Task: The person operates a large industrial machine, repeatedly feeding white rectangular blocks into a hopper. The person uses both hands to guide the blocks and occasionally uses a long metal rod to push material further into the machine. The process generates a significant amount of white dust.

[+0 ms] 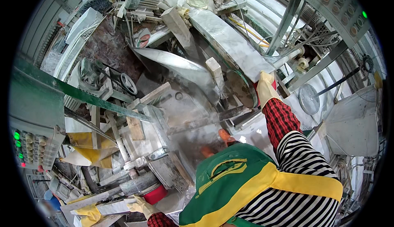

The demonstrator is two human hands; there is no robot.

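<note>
A long white-grey marble slab [230, 40] lies on a machine bed at the upper right of centre. My right hand [266, 86], in a cream glove, closes over its near end, with red material showing beside the glove. At the lower left, a narrow pale stone strip [108, 207] rests on another machine. My left hand [140, 206], also gloved, lies on the end of that strip with its fingers stretched out, next to a red drum [156, 194]. Red checked sleeve covers show at both wrists; the undersides of both hands are hidden.
Control panels stand left [35, 149] and right [332, 5]. A green rail [102, 102] crosses the left side. A motor with a belt pulley [128, 83] sits behind it. A curved metal sheet [176, 65] and wooden blocks lie mid-view. A round plate [308, 99] stands at right.
</note>
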